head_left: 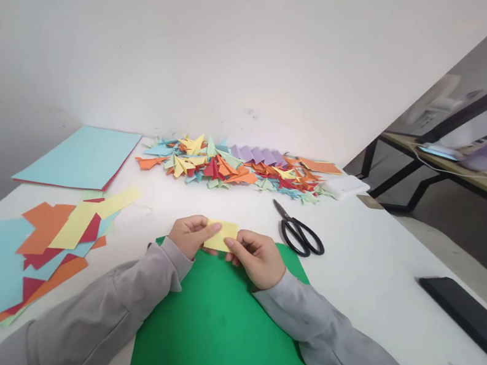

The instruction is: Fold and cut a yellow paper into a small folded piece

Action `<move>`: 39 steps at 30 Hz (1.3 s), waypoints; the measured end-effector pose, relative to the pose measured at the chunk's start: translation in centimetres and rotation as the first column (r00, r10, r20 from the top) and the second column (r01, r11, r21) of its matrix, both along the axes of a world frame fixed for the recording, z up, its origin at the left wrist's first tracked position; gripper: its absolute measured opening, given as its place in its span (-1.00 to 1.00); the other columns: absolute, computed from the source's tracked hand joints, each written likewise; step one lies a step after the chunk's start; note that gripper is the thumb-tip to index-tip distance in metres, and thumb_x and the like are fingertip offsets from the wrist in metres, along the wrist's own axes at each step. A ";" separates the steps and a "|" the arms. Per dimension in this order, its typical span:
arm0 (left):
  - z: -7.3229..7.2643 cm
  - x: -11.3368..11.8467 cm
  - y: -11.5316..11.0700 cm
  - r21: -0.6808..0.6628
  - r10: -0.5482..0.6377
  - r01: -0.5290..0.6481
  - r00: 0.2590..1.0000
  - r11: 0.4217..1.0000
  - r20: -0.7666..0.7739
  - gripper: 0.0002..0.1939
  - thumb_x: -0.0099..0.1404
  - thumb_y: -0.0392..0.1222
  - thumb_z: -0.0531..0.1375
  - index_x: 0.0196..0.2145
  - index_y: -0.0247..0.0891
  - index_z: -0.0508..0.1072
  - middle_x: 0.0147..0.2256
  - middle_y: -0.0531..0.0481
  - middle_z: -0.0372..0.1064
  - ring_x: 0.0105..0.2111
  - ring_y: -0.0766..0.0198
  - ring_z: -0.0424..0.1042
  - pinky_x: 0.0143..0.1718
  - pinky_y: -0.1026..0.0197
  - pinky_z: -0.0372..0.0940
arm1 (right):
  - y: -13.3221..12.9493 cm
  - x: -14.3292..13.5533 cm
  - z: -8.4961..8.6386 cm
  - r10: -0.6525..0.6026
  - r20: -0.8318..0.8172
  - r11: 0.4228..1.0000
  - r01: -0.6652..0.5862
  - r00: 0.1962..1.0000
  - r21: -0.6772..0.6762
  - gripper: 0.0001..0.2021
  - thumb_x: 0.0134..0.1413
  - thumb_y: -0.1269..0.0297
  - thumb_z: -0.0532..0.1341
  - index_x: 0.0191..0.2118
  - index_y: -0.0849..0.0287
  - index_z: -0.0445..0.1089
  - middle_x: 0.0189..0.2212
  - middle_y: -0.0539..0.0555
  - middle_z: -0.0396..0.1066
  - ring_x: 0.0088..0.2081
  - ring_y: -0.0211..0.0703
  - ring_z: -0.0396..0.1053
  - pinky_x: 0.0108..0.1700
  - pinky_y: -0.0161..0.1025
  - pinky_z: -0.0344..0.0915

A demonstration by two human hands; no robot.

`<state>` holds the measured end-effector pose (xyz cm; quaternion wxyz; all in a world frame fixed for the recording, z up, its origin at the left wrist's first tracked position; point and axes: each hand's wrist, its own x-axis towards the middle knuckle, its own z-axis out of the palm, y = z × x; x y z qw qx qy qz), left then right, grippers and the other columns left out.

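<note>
A small yellow piece of paper [221, 236] is held up between both hands, above the far part of a green sheet [212, 331]. My left hand [191, 236] pinches its left side, thumb on top. At its lower right corner, my right hand [258, 256] grips it between thumb and fingers, the other fingers curled. Whether the paper carries a fold cannot be made out. Black-handled scissors [298, 232] lie just right of my right hand, blades pointing away from me.
Folded paper shapes [222, 164] in many colours form a long heap near the wall. Coloured paper offcuts [61, 238] lie at the left, with a light blue sheet [80, 157] behind them. A black flat object [471, 312] rests by the table's right edge.
</note>
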<state>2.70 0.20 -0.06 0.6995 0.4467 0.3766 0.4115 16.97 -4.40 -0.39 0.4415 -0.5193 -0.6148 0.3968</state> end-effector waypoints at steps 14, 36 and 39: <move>0.3 -0.4 -0.4 0.078 -0.069 0.074 0.995 0.994 -0.066 -0.73 -0.32 -0.36 0.35 -0.59 -0.44 0.38 -0.71 0.05 0.37 -0.71 0.40 0.33 -0.68 0.37 0.27 | 0.4 0.2 -0.1 0.062 -0.290 0.984 -0.108 0.955 -0.144 -0.71 -0.23 0.12 0.29 -0.58 0.21 0.23 -0.69 -0.06 0.32 -0.68 -0.40 0.20 -0.61 -0.40 0.15; -0.1 -0.2 0.2 -0.187 -0.129 0.168 0.970 0.968 0.207 -0.59 -0.24 -0.28 0.37 -0.36 -0.46 0.44 -0.52 -0.16 0.47 -0.51 0.20 0.47 -0.44 0.23 0.37 | 1.3 0.8 -0.9 -0.094 -0.452 0.981 0.004 0.887 -0.195 -0.72 -0.21 0.21 0.30 -0.64 0.21 0.21 -0.78 -0.10 0.29 -0.76 -0.41 0.15 -0.70 -0.43 0.06; -0.3 -0.2 0.2 -0.107 -0.088 0.108 0.980 0.988 0.178 -0.64 -0.22 -0.23 0.36 -0.43 -0.46 0.44 -0.58 -0.11 0.45 -0.59 0.26 0.43 -0.52 0.25 0.35 | 1.1 0.7 -0.8 -0.060 -0.443 0.983 -0.025 0.894 -0.184 -0.72 -0.20 0.20 0.30 -0.64 0.21 0.21 -0.77 -0.09 0.30 -0.75 -0.42 0.16 -0.69 -0.43 0.08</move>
